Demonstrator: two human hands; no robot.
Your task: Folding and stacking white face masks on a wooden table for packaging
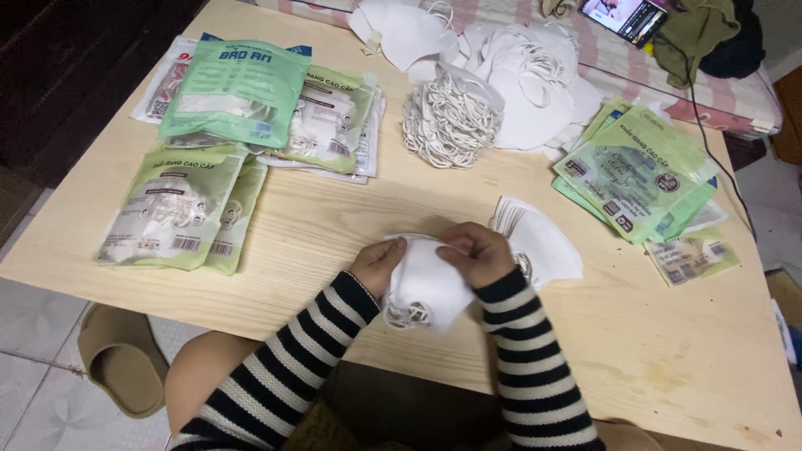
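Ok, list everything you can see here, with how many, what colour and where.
folded mask: one, white, held in both hands
mask stack: one small stack, white, beside right hand
loose masks: a pile, white, far edge
filled packets: several, green, left side
empty packets: a stack, green, right side
phone: one, screen lit, beyond table
slipper: one, tan, floor at left
table: one, light wood
left hand: striped sleeve, gripping mask
right hand: striped sleeve, gripping mask

Filled packets [209, 159] lie left, empty packets [639, 171] right, masks [501, 83] behind
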